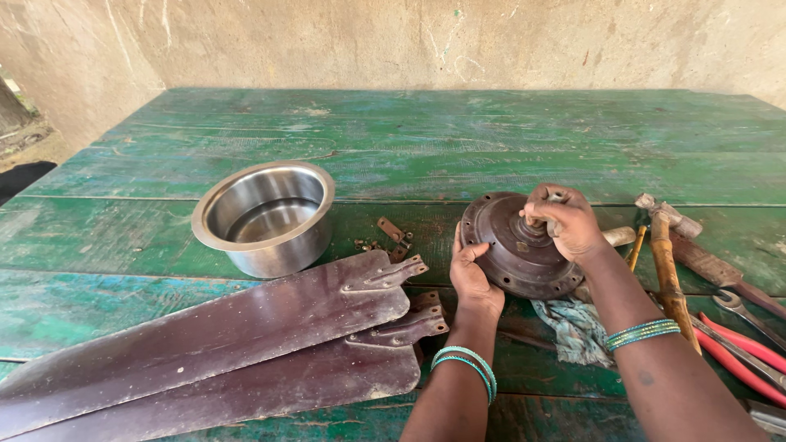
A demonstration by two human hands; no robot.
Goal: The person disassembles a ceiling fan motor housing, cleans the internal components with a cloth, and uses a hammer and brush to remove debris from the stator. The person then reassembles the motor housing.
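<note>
A round, dark brown fan motor housing [512,258] stands tilted on the green wooden table [409,139]. My left hand [472,274] grips its left rim. At the hub in the middle of the housing my right hand [565,221] is closed around a small tool or part, mostly hidden by the fingers. Both wrists wear teal bangles. A crumpled teal rag [577,327] lies under the housing.
Dark maroon fan blades [221,344] lie stacked at the front left. A steel bowl [266,217] stands behind them, with small brackets and screws [391,236] beside it. A hammer [667,262], red-handled pliers [741,352] and a spanner [737,307] lie at the right.
</note>
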